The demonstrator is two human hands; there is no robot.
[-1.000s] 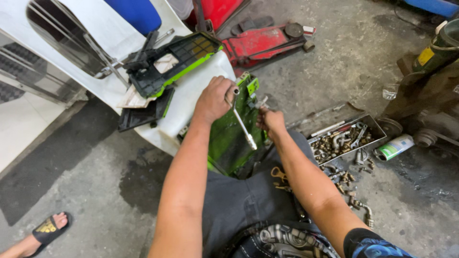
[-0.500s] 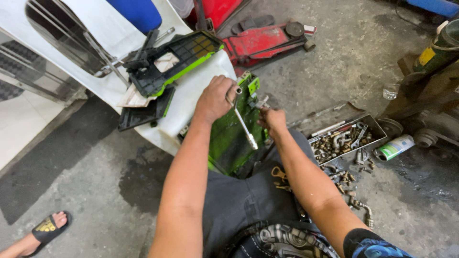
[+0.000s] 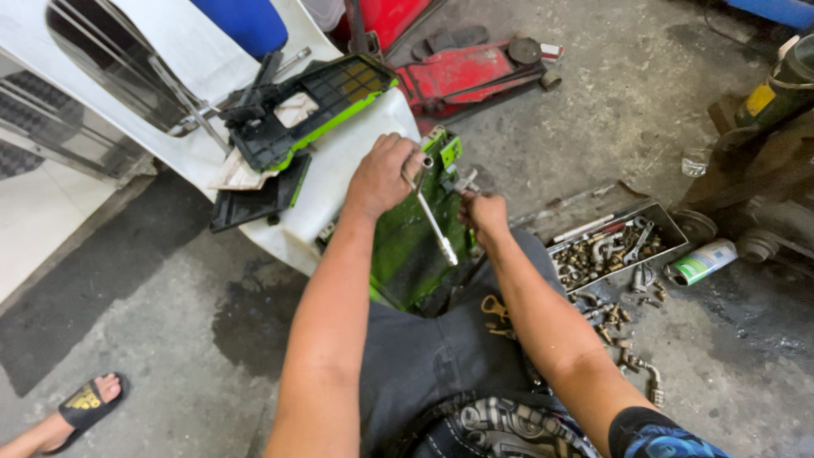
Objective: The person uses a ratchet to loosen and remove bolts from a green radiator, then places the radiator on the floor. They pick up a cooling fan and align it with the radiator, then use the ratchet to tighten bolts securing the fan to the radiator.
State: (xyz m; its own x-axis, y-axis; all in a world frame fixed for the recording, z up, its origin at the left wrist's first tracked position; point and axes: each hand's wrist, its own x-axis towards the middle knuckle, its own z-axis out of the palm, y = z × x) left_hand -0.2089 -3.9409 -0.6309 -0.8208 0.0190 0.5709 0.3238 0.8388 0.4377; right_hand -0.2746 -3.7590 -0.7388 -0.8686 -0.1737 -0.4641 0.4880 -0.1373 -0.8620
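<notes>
Left hand (image 3: 381, 176) was clamped around the head end of a slim silver metal wrench (image 3: 432, 220), its grip pressed tight, while the right hand (image 3: 485, 214) pinched something small at the edge of the flat green plastic panel (image 3: 407, 250). The panel stood tilted against the person's knee on the concrete floor (image 3: 153, 339). My read: with the panel only propped, a hard pull could have slipped the wrench and knocked knuckles. By the right forearm, an open grey metal tray (image 3: 615, 242) held brass fittings and bolts, with more spilled onto the floor just beside it.
</notes>
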